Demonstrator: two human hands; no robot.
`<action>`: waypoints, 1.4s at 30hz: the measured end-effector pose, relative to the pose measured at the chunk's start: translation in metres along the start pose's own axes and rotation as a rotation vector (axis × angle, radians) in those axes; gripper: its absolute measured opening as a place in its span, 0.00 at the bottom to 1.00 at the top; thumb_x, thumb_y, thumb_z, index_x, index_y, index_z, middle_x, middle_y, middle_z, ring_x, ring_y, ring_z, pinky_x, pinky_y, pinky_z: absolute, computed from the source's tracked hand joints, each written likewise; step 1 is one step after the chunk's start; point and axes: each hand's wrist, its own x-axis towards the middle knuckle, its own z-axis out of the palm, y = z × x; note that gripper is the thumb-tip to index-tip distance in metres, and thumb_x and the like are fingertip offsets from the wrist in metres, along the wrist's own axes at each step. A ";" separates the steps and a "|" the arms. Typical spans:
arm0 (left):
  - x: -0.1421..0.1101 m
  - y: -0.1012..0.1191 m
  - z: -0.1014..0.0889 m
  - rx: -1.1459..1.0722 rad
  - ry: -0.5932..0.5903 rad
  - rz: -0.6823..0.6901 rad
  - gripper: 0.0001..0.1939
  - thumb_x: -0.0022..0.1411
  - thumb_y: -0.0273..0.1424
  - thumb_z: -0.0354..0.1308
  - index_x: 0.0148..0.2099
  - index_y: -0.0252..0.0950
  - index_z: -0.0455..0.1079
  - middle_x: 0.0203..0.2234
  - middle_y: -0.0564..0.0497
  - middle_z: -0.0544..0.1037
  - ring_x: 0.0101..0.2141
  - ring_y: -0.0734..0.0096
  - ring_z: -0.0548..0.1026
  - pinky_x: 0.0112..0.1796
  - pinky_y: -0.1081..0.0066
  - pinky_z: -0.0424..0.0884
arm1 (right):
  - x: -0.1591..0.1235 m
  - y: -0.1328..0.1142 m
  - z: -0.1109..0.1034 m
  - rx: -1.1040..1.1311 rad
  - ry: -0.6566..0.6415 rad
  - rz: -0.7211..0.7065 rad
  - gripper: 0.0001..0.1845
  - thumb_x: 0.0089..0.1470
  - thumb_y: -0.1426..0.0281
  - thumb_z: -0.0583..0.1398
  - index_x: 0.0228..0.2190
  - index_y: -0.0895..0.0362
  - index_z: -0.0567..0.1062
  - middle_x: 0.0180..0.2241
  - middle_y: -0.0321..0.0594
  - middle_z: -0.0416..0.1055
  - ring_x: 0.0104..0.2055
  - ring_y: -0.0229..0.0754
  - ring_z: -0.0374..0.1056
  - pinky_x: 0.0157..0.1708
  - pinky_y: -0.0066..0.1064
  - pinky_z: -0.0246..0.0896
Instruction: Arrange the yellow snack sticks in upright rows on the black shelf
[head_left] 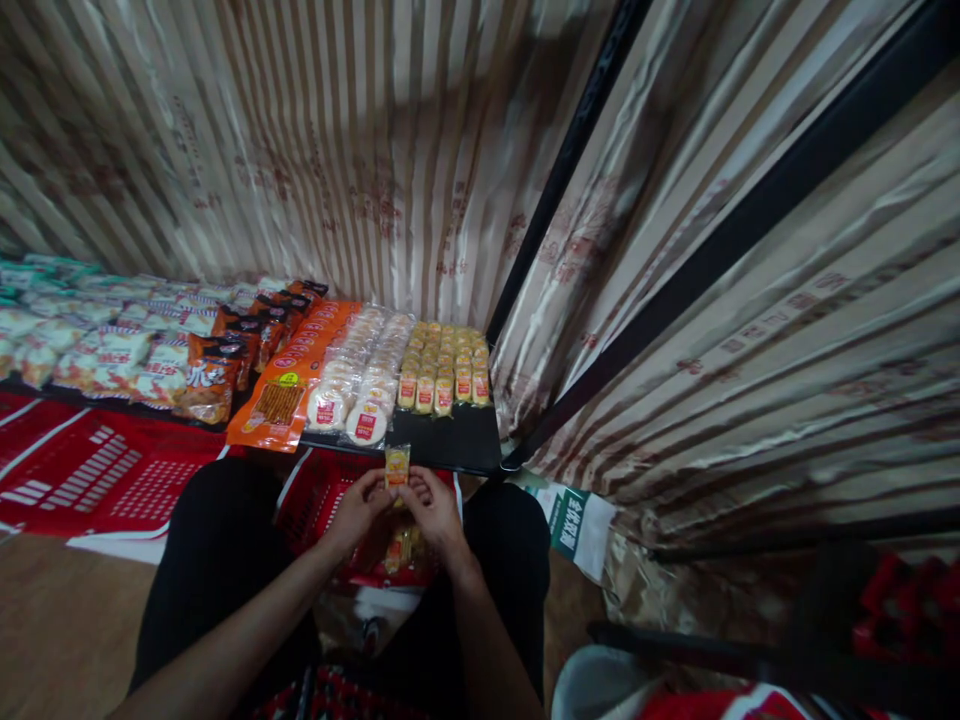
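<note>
Between my left hand (360,510) and my right hand (435,510) is a small yellow snack packet (397,466) with a red label, held upright. Fingers of both hands pinch its lower part. It sits just in front of the black shelf (472,440). Behind it, rows of similar yellow packets (425,392) stand at the shelf's right end. To their left are stacks of round white rice crackers (367,423) in clear wrappers. Below my hands, a red basket (322,500) between my knees has more yellow packets (405,548) in it.
Orange snack bags (277,405) and white snack bags (112,350) fill the shelf's left part. Another red basket (135,470) lies at left. A striped curtain (360,150) hangs behind, with black poles (570,170) at right. A whitish tub (600,680) is at lower right.
</note>
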 end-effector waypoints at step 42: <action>0.096 0.024 0.104 0.838 0.090 0.273 0.17 0.59 0.27 0.44 0.47 0.34 0.69 0.39 0.44 0.73 0.41 0.68 0.71 0.44 0.71 0.65 | 0.066 0.008 -0.056 -0.439 0.508 -0.038 0.17 0.54 0.64 0.49 0.42 0.59 0.66 0.41 0.47 0.69 0.30 0.39 0.68 0.32 0.32 0.62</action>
